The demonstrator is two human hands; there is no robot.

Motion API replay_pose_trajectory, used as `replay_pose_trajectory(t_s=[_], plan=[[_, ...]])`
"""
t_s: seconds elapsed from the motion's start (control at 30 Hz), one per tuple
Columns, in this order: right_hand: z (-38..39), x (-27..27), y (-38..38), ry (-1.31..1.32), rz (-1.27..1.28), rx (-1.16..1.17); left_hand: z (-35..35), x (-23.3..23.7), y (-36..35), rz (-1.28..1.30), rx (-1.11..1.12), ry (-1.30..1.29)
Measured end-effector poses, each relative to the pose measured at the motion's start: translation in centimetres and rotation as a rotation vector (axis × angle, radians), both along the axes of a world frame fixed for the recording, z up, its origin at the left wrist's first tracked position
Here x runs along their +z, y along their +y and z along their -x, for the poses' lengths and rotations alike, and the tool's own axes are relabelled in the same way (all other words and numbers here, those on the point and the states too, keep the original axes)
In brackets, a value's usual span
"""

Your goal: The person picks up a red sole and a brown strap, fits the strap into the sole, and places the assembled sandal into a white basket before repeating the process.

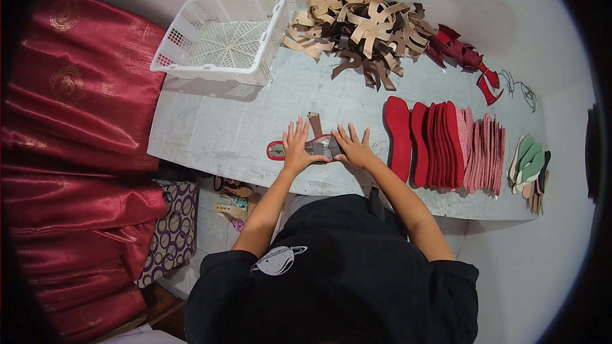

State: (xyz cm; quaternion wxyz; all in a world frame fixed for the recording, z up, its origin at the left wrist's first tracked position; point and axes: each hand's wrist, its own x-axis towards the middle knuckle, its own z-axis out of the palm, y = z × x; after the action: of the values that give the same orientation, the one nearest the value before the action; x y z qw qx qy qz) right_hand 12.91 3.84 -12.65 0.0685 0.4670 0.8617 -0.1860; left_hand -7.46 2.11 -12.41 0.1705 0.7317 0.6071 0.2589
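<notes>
On the table in front of me lies a red-edged shoe sole [275, 151], its grey-green face up. Brown straps [315, 125] cross it, and one sticks out past the far edge. Over its left-middle part my left hand [296, 150] rests flat, fingers spread and thumb pointing right. At its right end my right hand [355, 148] is also spread, touching a dark strap piece [334, 147]. Neither hand is wrapped around anything. My palms and fingers hide part of the sole and of the straps.
A white plastic basket [258, 64] stands back left. Beside it is a heap of beige and brown straps [370, 25], then dark red straps [462, 54]. Red soles [437, 143], pink soles [484, 153] and green insoles [529, 159] stand right. A red curtain [83, 89] hangs left.
</notes>
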Motion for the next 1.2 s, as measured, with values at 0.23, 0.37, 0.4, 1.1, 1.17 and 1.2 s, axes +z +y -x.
replay_pose_trajectory(t_s=[0.23,0.37,0.4,1.1,1.17,1.2], plan=[[0.0,0.1,0.0,0.014,0.016,-0.014,-0.1,-0.8,-0.6,0.035,0.062,0.086],[0.1,0.3,0.0,-0.003,0.040,-0.031,-0.6,-1.6,-2.0,-0.020,0.132,0.081],[0.1,0.2,-0.1,-0.008,0.042,-0.031,-0.9,-1.8,-2.3,-0.018,0.129,0.046],[-0.2,0.2,0.2,0.027,0.032,-0.007,-1.1,-2.3,0.8,0.147,0.017,-0.660],[-0.2,0.0,0.3,0.033,0.025,-0.005,-1.2,-2.0,0.9,0.163,0.052,-0.691],[-0.2,0.0,0.2,0.040,0.019,-0.007,-1.2,-2.1,0.9,0.129,0.058,-0.646]])
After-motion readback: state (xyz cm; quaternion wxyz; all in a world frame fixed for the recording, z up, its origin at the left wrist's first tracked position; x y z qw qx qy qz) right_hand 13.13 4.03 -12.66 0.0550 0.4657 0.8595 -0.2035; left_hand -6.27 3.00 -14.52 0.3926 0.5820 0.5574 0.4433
